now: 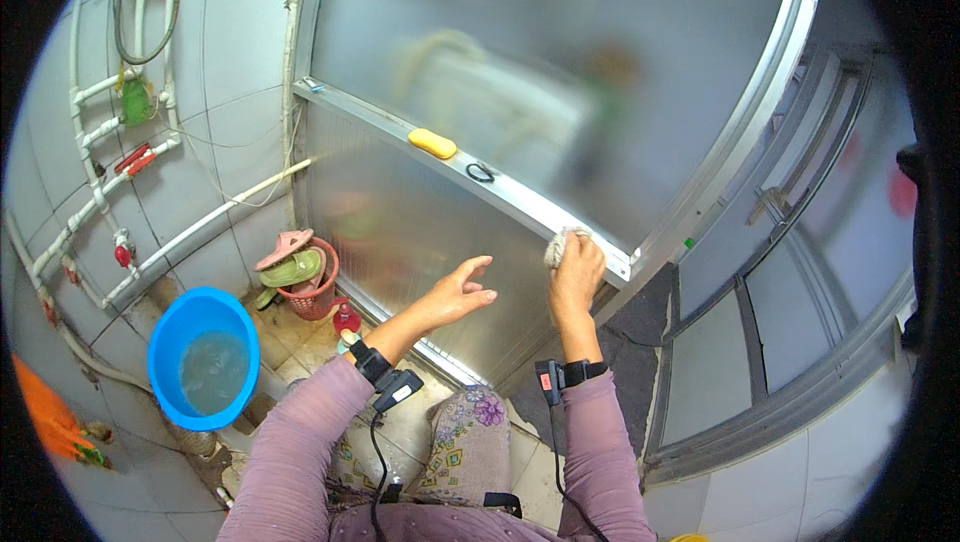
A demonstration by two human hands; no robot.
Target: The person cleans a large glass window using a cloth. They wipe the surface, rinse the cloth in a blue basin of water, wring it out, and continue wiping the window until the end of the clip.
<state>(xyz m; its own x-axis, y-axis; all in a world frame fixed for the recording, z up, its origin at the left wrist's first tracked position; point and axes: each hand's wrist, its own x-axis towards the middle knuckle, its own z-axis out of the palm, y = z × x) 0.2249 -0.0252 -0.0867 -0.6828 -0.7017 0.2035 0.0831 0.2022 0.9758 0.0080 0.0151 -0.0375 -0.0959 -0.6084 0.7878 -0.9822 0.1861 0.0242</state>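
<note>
My right hand (577,277) is closed around a crumpled greyish-white cloth (568,242), which it presses on the right end of a metal ledge (535,204) across the frosted partition. My left hand (460,297) hangs in the air in front of the lower ribbed panel (390,232), fingers apart and nothing in them. Along the ledge, left of the cloth, lie a black ring-shaped band (480,173) and a yellow bar of soap (432,143). A small flat item (313,85) rests at the ledge's far left end.
A blue tub (250,342) of cloudy water stands at lower left. Beside it, a red basket (318,292) holds pink and green slippers, with a red bottle (346,318) nearby. White pipes (180,252) run along the tiled wall. Framed glass panels (800,302) rise on the right.
</note>
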